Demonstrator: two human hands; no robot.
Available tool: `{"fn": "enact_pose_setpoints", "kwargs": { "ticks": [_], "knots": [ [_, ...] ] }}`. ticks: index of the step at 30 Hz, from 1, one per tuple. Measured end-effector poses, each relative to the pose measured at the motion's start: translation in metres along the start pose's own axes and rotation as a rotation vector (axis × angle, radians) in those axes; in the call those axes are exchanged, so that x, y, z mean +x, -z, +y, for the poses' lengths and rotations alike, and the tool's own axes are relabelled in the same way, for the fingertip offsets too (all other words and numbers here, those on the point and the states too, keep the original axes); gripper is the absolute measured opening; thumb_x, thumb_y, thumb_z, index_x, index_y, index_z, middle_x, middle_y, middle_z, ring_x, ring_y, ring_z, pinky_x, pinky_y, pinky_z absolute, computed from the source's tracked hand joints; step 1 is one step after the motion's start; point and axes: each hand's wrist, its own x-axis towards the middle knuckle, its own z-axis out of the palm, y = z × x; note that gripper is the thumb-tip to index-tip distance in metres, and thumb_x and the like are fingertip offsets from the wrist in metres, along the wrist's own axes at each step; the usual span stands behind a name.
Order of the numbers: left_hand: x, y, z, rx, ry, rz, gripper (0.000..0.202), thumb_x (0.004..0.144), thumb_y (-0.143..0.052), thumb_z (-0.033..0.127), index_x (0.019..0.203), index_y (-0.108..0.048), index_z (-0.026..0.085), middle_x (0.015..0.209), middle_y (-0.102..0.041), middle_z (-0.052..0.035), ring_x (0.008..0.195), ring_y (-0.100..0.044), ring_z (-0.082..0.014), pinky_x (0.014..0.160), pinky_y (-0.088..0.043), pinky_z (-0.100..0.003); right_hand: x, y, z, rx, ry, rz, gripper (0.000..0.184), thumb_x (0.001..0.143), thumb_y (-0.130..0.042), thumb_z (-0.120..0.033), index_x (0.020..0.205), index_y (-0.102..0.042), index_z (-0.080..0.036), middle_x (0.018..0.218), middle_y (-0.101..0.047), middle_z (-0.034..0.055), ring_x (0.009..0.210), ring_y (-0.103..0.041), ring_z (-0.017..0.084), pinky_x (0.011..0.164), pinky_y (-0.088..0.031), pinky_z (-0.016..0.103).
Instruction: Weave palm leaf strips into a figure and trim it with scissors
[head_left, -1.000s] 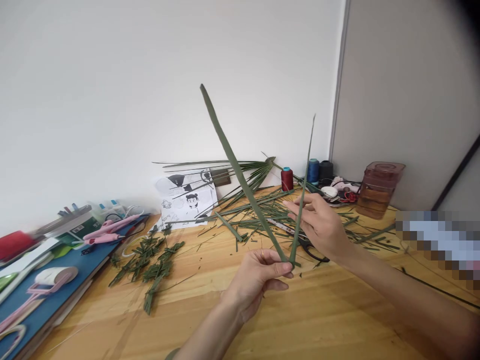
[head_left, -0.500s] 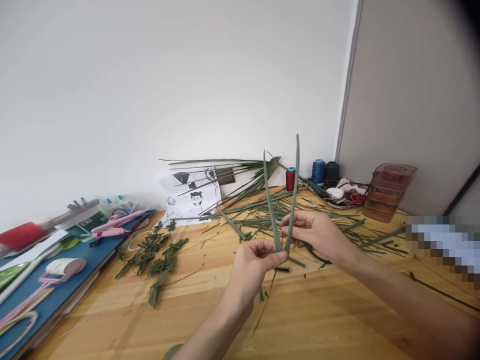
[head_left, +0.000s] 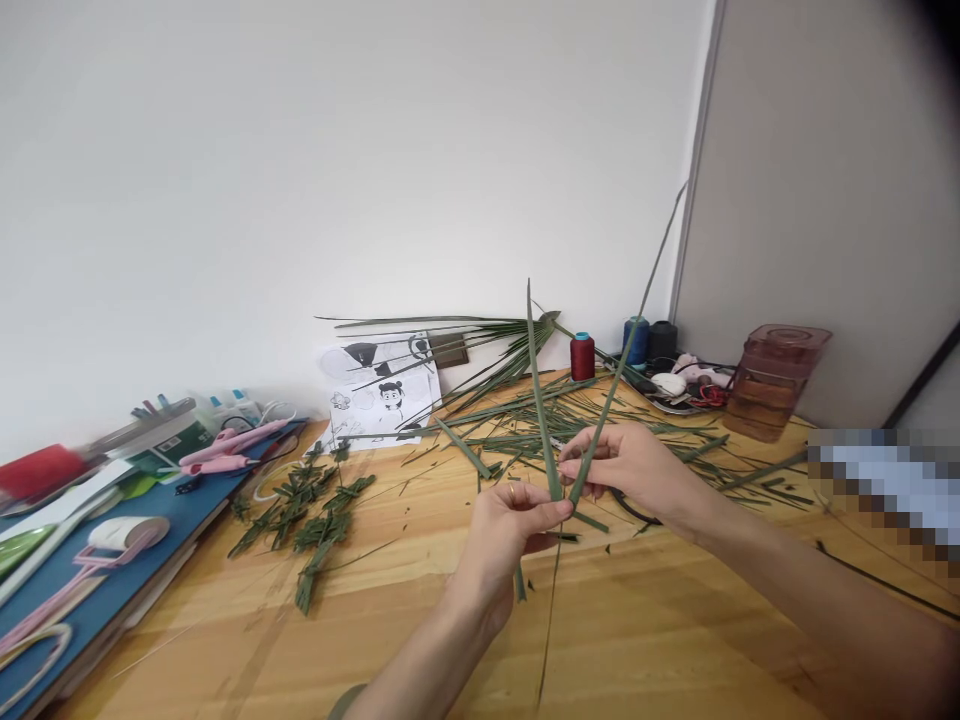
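Two long green leaf strips rise in a V from my hands above the wooden table. My left hand (head_left: 523,517) is closed, pinching the foot of the V between thumb and fingers. From there the left leaf strip (head_left: 539,395) stands almost upright. The right leaf strip (head_left: 624,352) leans to the right, its thin tip reaching up before the wall corner. My right hand (head_left: 609,464) is closed on the lower part of this right strip. A thin strand (head_left: 550,620) hangs below my left hand. Behind the hands lies a heap of loose leaf strips (head_left: 652,430).
Woven leaf pieces (head_left: 322,525) lie to the left, near a printed drawing sheet (head_left: 382,395). A fan-shaped palm leaf (head_left: 495,340) rests at the wall. Thread spools, including a red spool (head_left: 582,358), and a pink container (head_left: 776,385) stand behind. A blue mat (head_left: 161,560) holds glue guns and tape.
The right strip has swung outward to the right, widening the V, and its longer thin tip now shows. A thin strand now hangs down below the left hand. Both hands have barely moved.
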Motion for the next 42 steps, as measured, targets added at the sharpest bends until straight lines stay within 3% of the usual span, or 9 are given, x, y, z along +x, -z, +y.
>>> {"fn": "enact_pose_setpoints", "kwargs": {
  "ticks": [9, 13, 20, 24, 30, 35, 42],
  "knots": [
    [0.0, -0.002, -0.007, -0.026, -0.03, -0.013, 0.022, 0.054, -0.071, 0.028, 0.06, -0.056, 0.012, 0.061, -0.059, -0.0023, 0.063, -0.058, -0.013, 0.055, -0.041, -0.021, 0.001, 0.001, 0.004, -0.002, -0.048, 0.0, 0.004, 0.061, -0.063, -0.017, 0.064, -0.062, -0.015, 0.05, -0.056, -0.0037, 0.044, -0.049, 0.007, 0.043, -0.04, 0.018],
    [0.0, -0.003, -0.008, -0.05, -0.009, -0.022, 0.023, 0.056, -0.071, 0.028, 0.061, -0.055, 0.012, 0.065, -0.062, -0.004, 0.063, -0.06, -0.0149, 0.056, -0.041, -0.022, 0.002, 0.0, 0.008, -0.013, -0.065, 0.036, 0.01, 0.06, -0.057, -0.009, 0.063, -0.062, -0.016, 0.049, -0.057, -0.0036, 0.043, -0.049, 0.007, 0.043, -0.041, 0.018],
    [0.002, -0.003, -0.015, -0.093, 0.001, -0.011, 0.021, 0.055, -0.071, 0.023, 0.059, -0.053, 0.012, 0.058, -0.06, -0.0018, 0.056, -0.059, -0.0122, 0.053, -0.041, -0.02, 0.0, -0.005, 0.008, 0.003, -0.123, 0.034, 0.005, 0.058, -0.059, -0.012, 0.06, -0.062, -0.016, 0.05, -0.06, -0.0026, 0.045, -0.053, 0.009, 0.046, -0.044, 0.019],
    [0.002, -0.002, -0.015, -0.101, -0.023, 0.002, 0.021, 0.055, -0.071, 0.022, 0.058, -0.053, 0.012, 0.055, -0.059, -0.0011, 0.053, -0.058, -0.0105, 0.054, -0.042, -0.02, -0.004, -0.003, 0.005, 0.041, -0.145, 0.002, 0.01, 0.064, -0.057, -0.018, 0.07, -0.064, -0.015, 0.059, -0.064, 0.0003, 0.052, -0.057, 0.009, 0.051, -0.045, 0.018],
    [0.007, -0.001, -0.013, -0.145, -0.055, 0.023, 0.019, 0.054, -0.071, 0.02, 0.054, -0.055, 0.011, 0.052, -0.058, -0.0015, 0.052, -0.056, -0.0098, 0.055, -0.044, -0.02, -0.007, 0.005, -0.001, 0.196, -0.151, -0.107, 0.034, 0.078, -0.043, -0.032, 0.104, -0.056, -0.014, 0.071, -0.066, 0.0061, 0.06, -0.062, 0.014, 0.059, -0.049, 0.027],
    [0.008, -0.001, -0.01, -0.122, -0.04, 0.037, 0.018, 0.051, -0.073, 0.02, 0.053, -0.058, 0.01, 0.051, -0.059, -0.002, 0.051, -0.055, -0.0089, 0.055, -0.044, -0.019, -0.003, 0.004, -0.002, -0.072, -0.089, -0.058, 0.031, 0.069, -0.059, -0.035, 0.091, -0.061, -0.013, 0.069, -0.067, 0.0044, 0.057, -0.062, 0.014, 0.057, -0.05, 0.027],
    [0.01, 0.001, -0.007, -0.115, -0.033, 0.027, 0.026, 0.044, -0.077, 0.021, 0.056, -0.056, 0.011, 0.05, -0.057, 0.0011, 0.05, -0.055, -0.0091, 0.055, -0.044, -0.021, 0.0, 0.006, -0.001, -0.04, -0.054, -0.073, 0.019, 0.069, -0.061, -0.031, 0.078, -0.061, -0.014, 0.06, -0.065, 0.0002, 0.053, -0.062, 0.012, 0.053, -0.049, 0.021]
  ]
}}
